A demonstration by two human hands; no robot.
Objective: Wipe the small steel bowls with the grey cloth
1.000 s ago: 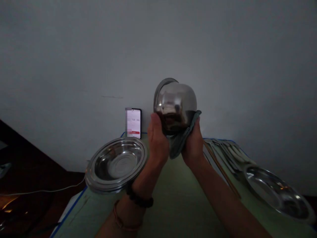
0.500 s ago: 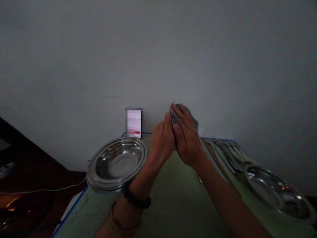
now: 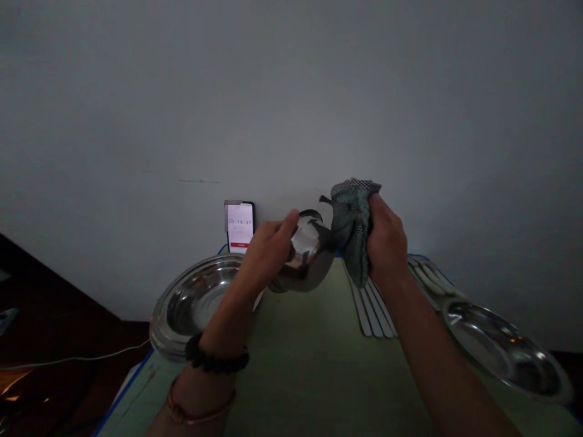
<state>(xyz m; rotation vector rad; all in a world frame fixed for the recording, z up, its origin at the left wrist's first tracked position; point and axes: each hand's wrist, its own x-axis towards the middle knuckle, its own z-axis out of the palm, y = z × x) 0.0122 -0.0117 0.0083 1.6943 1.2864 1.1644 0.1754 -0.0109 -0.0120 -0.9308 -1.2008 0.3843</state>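
My left hand (image 3: pixel 268 246) grips a rounded, shiny steel jug (image 3: pixel 307 252), its thumb on top and the jug tilted onto its side. A curved dark strip, which looks like a handle, shows above the jug's body. My right hand (image 3: pixel 386 237) is closed round a grey-green cloth (image 3: pixel 353 224) with a mesh pattern. The cloth lies against the jug's narrower right end and hides it. Both hands are raised over the table (image 3: pixel 314 364). Below the cloth, several flat metal handles of cutlery (image 3: pixel 373 312) lie side by side.
Stacked steel basins (image 3: pixel 159 321) stand at the left, partly behind my left forearm. A phone (image 3: pixel 240 227) leans on the wall behind them. At the right lie an oval steel dish (image 3: pixel 505 349) and more utensils (image 3: pixel 430 276). A white cable (image 3: pixel 82 358) hangs at the left.
My hands were pressed together around the cloth; now they are apart. The right hand has moved right with the cloth, the left hand slightly left, and the steel jug has come into view between them.
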